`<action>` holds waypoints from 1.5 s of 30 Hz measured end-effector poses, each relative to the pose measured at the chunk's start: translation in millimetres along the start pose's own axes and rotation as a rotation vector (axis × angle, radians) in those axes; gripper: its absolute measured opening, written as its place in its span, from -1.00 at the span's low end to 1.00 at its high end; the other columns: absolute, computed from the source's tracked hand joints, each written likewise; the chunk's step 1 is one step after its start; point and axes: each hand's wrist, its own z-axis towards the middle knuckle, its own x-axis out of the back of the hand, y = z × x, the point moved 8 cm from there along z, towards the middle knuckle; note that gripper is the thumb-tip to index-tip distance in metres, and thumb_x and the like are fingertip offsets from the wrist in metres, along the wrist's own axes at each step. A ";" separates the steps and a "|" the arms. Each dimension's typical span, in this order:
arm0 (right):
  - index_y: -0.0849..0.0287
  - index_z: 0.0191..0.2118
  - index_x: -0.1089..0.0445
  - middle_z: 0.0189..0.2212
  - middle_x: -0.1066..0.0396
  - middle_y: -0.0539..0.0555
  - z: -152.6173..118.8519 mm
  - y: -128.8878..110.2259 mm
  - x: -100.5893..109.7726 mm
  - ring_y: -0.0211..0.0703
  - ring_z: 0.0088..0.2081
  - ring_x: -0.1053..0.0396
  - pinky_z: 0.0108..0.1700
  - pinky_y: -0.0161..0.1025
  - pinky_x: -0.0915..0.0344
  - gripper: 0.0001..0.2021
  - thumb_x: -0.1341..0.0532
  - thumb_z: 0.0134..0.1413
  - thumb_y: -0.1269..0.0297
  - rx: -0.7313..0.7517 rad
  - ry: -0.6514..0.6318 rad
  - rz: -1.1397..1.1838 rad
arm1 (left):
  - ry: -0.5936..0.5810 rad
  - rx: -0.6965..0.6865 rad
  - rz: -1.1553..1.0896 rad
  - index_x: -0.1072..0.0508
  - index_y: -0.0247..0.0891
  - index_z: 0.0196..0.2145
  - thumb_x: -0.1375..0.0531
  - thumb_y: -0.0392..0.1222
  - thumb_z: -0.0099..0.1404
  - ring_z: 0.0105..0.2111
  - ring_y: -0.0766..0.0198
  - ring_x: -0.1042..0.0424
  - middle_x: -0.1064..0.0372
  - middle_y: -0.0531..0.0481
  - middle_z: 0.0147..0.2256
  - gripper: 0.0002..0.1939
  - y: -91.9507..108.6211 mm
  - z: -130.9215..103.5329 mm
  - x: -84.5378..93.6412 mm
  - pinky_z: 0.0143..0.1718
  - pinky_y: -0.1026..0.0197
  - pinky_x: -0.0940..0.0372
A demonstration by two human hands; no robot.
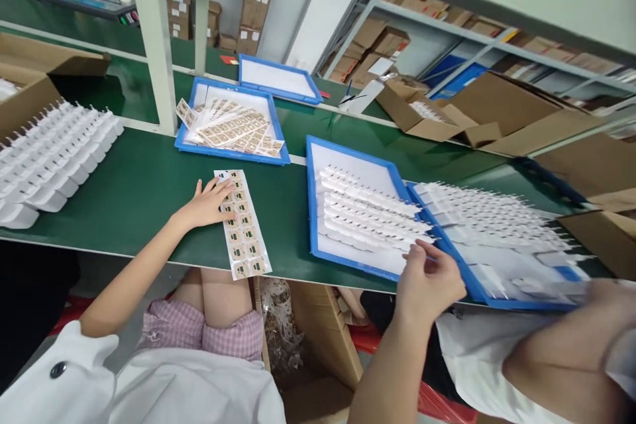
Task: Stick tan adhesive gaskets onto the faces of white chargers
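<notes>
While the big green table (144, 192) runs across, a post (153, 46) stands at eleven o'clock and a blue tray (312, 212) of white parts (368, 212) sits at one. The sticker sheet (243, 228), at eleven, reaches the near edge, with green room both sides. The left hand (205, 205) presses it, fingers spread. The right hand's (431, 281) fingers bend by the parts; I can't tell if they grip. Another person's arm (561, 344), at four, is blurry.

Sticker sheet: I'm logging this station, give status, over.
Left hand on sticker sheet, fingers covering part of it. Right hand at white parts, grip unclear.
</notes>
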 end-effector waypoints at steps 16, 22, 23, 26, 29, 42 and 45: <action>0.15 0.11 -0.51 0.10 -0.51 0.25 -137.0 -200.0 -271.9 0.15 0.15 -0.41 0.22 0.16 -0.37 -0.69 -0.21 0.31 0.30 0.871 -0.962 0.251 | 0.242 0.073 0.064 -0.30 -0.06 0.34 -0.20 0.03 0.42 0.34 -0.24 -0.07 -0.22 -0.14 0.38 -0.42 -30.4 -2.2 7.1 0.35 -0.42 0.15; 0.18 0.19 -0.44 0.11 -0.48 0.27 -138.5 -186.3 -269.6 0.14 0.12 -0.38 0.20 0.16 -0.35 -0.63 -0.15 0.36 0.25 0.879 -0.932 0.203 | 0.240 0.084 0.073 -0.39 -0.03 0.28 -0.24 0.00 0.39 0.28 -0.25 -0.14 -0.36 -0.13 0.29 -0.47 -29.1 -1.9 8.7 0.34 -0.48 0.14; 0.17 0.19 -0.44 0.10 -0.48 0.26 -139.6 -187.1 -269.4 0.13 0.11 -0.38 0.19 0.15 -0.35 -0.64 -0.14 0.37 0.25 0.883 -0.929 0.192 | 0.241 0.084 0.075 -0.40 -0.03 0.27 -0.25 0.00 0.38 0.27 -0.25 -0.14 -0.37 -0.12 0.27 -0.48 -28.7 -2.2 9.1 0.34 -0.48 0.14; 0.17 0.17 -0.46 0.07 -0.49 0.26 -143.1 -190.8 -268.8 0.14 0.08 -0.38 0.16 0.13 -0.36 -0.64 -0.13 0.38 0.23 0.896 -0.920 0.157 | 0.243 0.086 0.082 -0.41 -0.03 0.26 -0.25 0.03 0.39 0.29 -0.26 -0.11 -0.35 -0.11 0.29 -0.48 -28.0 -3.8 9.2 0.35 -0.49 0.17; 0.20 0.15 -0.49 0.04 -0.48 0.28 -145.7 -192.6 -266.9 0.18 0.06 -0.38 0.15 0.14 -0.35 -0.64 -0.15 0.37 0.22 0.909 -0.912 0.122 | 0.232 0.085 0.089 -0.35 0.01 0.32 -0.22 0.09 0.40 0.33 -0.29 -0.04 -0.28 -0.06 0.35 -0.43 -27.8 -6.1 8.1 0.35 -0.53 0.23; 0.21 0.07 -0.52 0.02 -0.52 0.21 -146.8 -199.6 -257.8 0.04 0.04 -0.41 0.12 -0.09 -0.35 -0.71 -0.17 0.36 0.28 0.890 -0.899 0.006 | 0.242 0.094 0.106 -0.48 0.14 0.20 -0.22 0.06 0.41 0.38 -0.34 -0.02 -0.31 -0.05 0.32 -0.57 -24.2 -10.9 9.5 0.32 -0.65 0.19; 0.16 -0.03 -0.53 -0.07 -0.56 0.16 -146.7 -206.1 -257.4 0.00 -0.03 -0.43 0.04 -0.14 -0.35 -0.77 -0.14 0.36 0.33 0.882 -0.885 -0.029 | 0.240 0.088 0.106 -0.49 0.10 0.19 -0.23 0.06 0.40 0.41 -0.32 0.02 -0.31 -0.06 0.32 -0.58 -24.7 -9.9 8.3 0.34 -0.65 0.23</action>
